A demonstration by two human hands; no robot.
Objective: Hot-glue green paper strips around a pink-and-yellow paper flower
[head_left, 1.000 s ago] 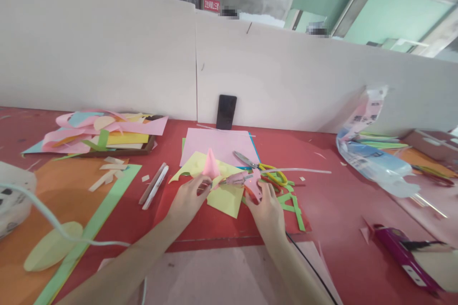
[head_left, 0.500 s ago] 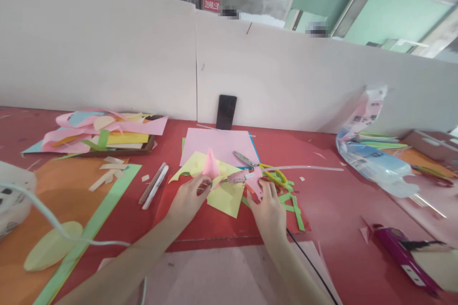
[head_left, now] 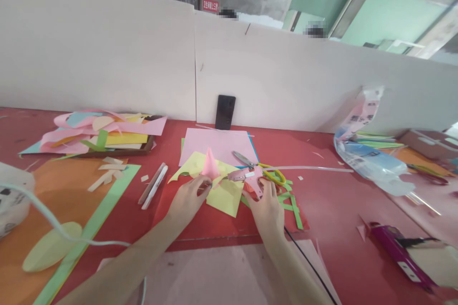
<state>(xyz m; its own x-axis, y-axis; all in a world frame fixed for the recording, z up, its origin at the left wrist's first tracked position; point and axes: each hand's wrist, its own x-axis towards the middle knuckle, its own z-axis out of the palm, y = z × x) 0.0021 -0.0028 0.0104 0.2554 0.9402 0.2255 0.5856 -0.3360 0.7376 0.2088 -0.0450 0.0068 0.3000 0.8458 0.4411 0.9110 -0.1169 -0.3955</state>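
Note:
My left hand [head_left: 191, 195] pinches the lower part of a pink folded paper piece [head_left: 209, 164], whose pointed tip stands up. My right hand [head_left: 265, 205] is closed around the grip of a pink hot glue gun [head_left: 255, 178]. Its nozzle points left, towards the pink paper, and a long clear glue stick [head_left: 318, 168] sticks out of its back to the right. Below both hands lie yellow paper [head_left: 225, 198] and a red sheet [head_left: 200, 228]. Scissors with yellow handles [head_left: 275, 176] rest just behind the glue gun. Green paper strips [head_left: 295, 209] lie beside my right hand.
A tray heaped with coloured paper [head_left: 145, 147] stands at the back left. Two pens [head_left: 155, 187] lie left of my hands. A phone [head_left: 225, 112] leans on the white partition [head_left: 279, 76]. To the right are a plastic bag [head_left: 375, 162] and a purple power strip [head_left: 400, 257].
Both hands stay almost in place, still holding the pink paper and the glue gun. The glue stick's far end reaches slightly farther right. The whole view has shifted a little.

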